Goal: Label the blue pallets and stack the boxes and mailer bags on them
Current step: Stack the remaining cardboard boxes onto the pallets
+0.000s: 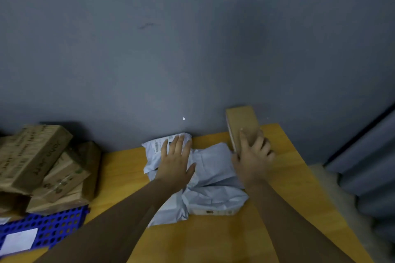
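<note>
On the yellow wooden table (pixel 213 239), against a grey wall (pixel 149 38): both bare forearms reach forward from the bottom edge.

Left hand (pixel 175 162): palm down, flat on the pile of mailer bags (pixel 213 177); its fingers (pixel 176 142) are straight and slightly spread, with nothing pinched between them — the fingertips lie over the printed label (pixel 159 144) on the far bag.

Right hand (pixel 253 156): wrapped around the near end of a small cardboard box (pixel 241 123); thumb on the left face, the other fingers curled round the right side, clamped on the box.

Small cardboard box: plain brown, standing tilted on the table beside the wall, just right of the mailer bags and touching their edge.

Mailer bags: pale grey-white, crumpled, overlapping one another in the middle of the table; how many there are cannot be told.

Flat white carton (pixel 215 212): only its near edge shows under the front of the bags.

Blue pallet (pixel 53 226): perforated plastic, at the lower left, partly out of view; a blank white label (pixel 19 241) lies on its top.

Stacked boxes (pixel 42 166): several brown cartons with dark print, piled unevenly on the far part of the pallet — the top ones lean at angles, well apart from the bags.

Far right: grey ribbed panels (pixel 367 156) beyond the table's edge.
</note>
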